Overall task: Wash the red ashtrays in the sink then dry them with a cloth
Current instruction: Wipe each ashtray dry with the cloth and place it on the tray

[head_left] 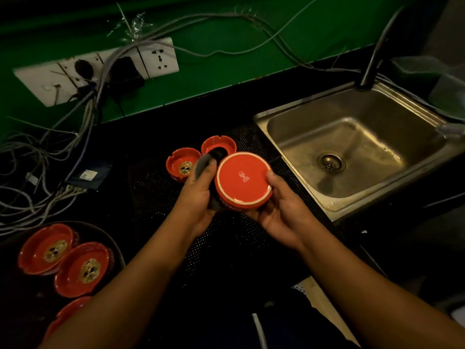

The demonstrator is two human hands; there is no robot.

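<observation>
A red ashtray [242,181] is held over the black counter, tilted with its round underside facing me. My right hand [284,212] grips its right and lower rim. My left hand [198,195] presses a dark grey cloth [202,165] against its left side. Two more red ashtrays stand upright on the perforated mat behind: one [182,164] to the left, one [219,145] further back. Three red ashtrays [45,249] [83,269] [64,314] lie on a dark round tray at the lower left. The steel sink [352,147] is to the right, with no water running.
A dark tap [375,59] rises behind the sink. A white socket strip [100,69] with plugs and a tangle of grey cables [37,172] hangs on the green wall at the left. A black perforated mat [156,190] covers the counter under my hands.
</observation>
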